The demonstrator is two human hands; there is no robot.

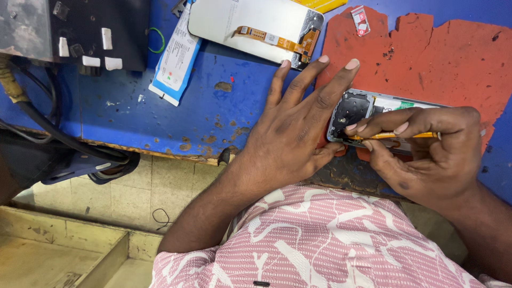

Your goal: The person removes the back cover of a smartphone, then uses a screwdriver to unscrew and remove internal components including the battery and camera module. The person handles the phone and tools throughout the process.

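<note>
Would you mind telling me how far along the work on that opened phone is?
Done: the phone lies back-open on the red mat, and a detached screen panel with its orange flex cable sits apart. In hand: the left hand steadies the phone while the right hand works a yellow-handled tool at its camera end. Left: phone and screen remain separate.

View: head camera, one only.
Position: above the person's chest, over the near edge of the surface (160, 117).
Facing: steeply down and forward; shirt at bottom, floor (122, 197) lower left.
Nearness: close; both hands (298, 133) fill the centre.
Shared field: none, a single view.
</note>
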